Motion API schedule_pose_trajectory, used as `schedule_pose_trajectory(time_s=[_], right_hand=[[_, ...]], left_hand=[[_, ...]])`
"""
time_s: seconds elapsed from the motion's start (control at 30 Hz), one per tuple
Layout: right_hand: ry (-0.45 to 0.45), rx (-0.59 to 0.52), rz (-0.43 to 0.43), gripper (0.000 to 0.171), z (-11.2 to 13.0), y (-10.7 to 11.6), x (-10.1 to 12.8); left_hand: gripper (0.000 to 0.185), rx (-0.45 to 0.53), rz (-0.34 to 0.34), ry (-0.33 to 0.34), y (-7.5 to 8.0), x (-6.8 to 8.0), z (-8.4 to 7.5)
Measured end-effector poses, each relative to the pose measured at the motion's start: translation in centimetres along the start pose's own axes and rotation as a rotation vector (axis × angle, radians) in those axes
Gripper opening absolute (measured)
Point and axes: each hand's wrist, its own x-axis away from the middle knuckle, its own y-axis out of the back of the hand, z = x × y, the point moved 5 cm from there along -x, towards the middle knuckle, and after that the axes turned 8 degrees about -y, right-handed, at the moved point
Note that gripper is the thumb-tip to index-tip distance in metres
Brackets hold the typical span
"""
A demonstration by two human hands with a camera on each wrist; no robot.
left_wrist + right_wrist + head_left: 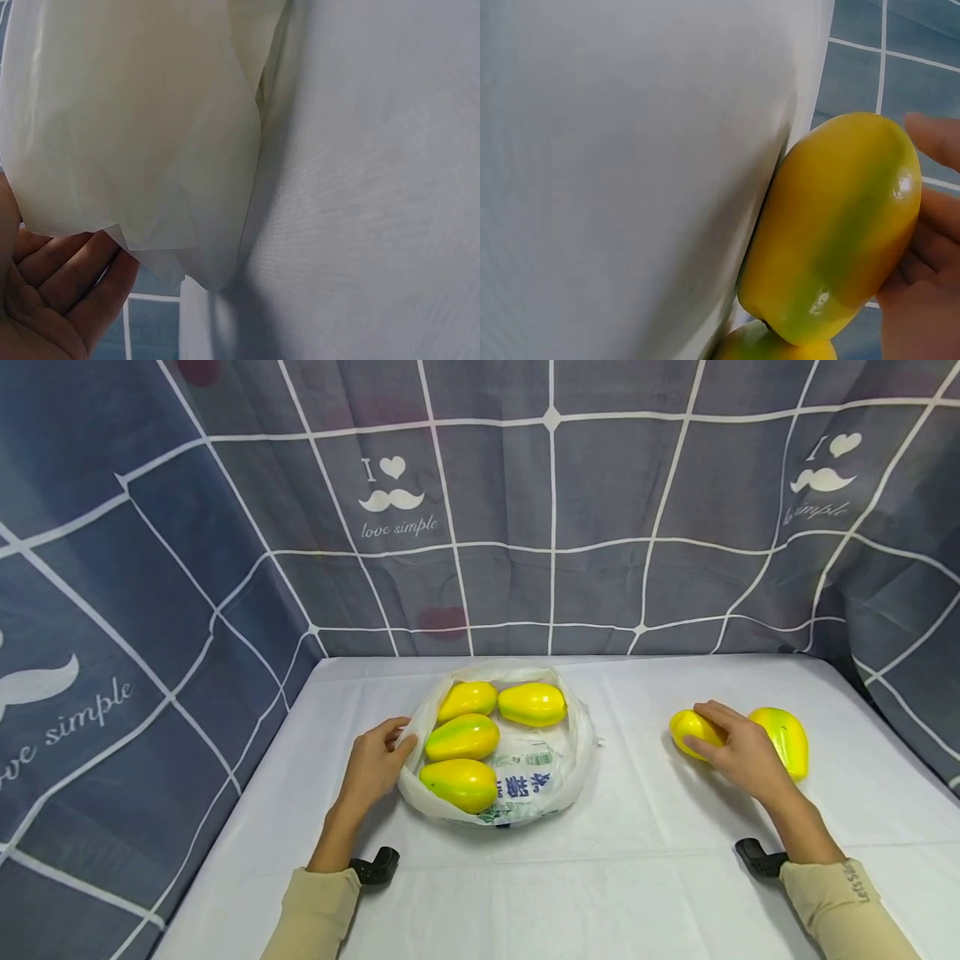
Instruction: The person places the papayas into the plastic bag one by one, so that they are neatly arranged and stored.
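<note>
While left fingers (pixel 106 296) pinch a bag (pixel 582 760), right fingers (pixel 714 717) holding yellow fruit (pixel 688 735), curled about its sides

Head camera faces forward and down over the table (pixel 622 868); close wrist cameras share its bag (pixel 135 127), left, and yellow fruit (pixel 832 225), right.

Over on the table (pixel 637 885), a bag (pixel 582 756) has four fruits (pixel 462 737) inside: three on the left, one at the back right. The left hand (pixel 375 762) is at the bag's left edge. Far right, the right hand (pixel 744 756) is round a fifth fruit (pixel 686 732), left of a sixth fruit (pixel 787 742).
</note>
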Motion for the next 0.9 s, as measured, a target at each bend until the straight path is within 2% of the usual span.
schedule_pose_trajectory(time_s=[0.37,0.53,0.63,0.9], right_hand=[[-0.055,0.027,0.051,0.062,0.3,-0.1,0.3],[-0.101,0.034,0.131,0.073,-0.2,-0.3,0.6],[-0.102,0.021,0.162,0.075,-0.6,-0.4,0.8],[-0.086,-0.012,0.167,0.075,-0.6,-0.2,0.9]], left_hand=[[0.037,0.005,0.004,0.007,0.1,0.1,-0.1],[0.037,-0.005,0.005,-0.005,0.1,0.0,-0.2],[0.037,-0.013,0.004,-0.010,0.1,0.0,-0.1],[0.036,-0.007,0.005,-0.017,0.0,0.0,0.0]])
